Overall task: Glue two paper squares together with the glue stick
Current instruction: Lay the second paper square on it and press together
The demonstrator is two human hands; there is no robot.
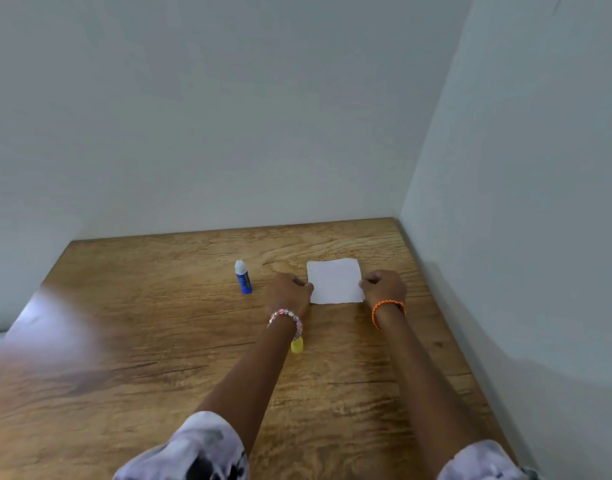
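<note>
Pressing step, likely: left hand (290,289) and right hand (384,287), fingers curled, pinched paper squares (335,280) at opposite edges. Glue stick (243,277) uncapped, yellow cap (297,345) apart. Next: firm, even smoothing.

Glue stick (243,277) left of paper (335,280) (cap (297,345) nearer).

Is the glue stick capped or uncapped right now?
Uncapped: the glue stick shows its white tip, and the yellow cap lies apart on the table.

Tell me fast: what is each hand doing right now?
Left hand: fingers curled, pinching the left edge of the paper square.
Right hand: fingers curled, pinching its right edge.
</note>
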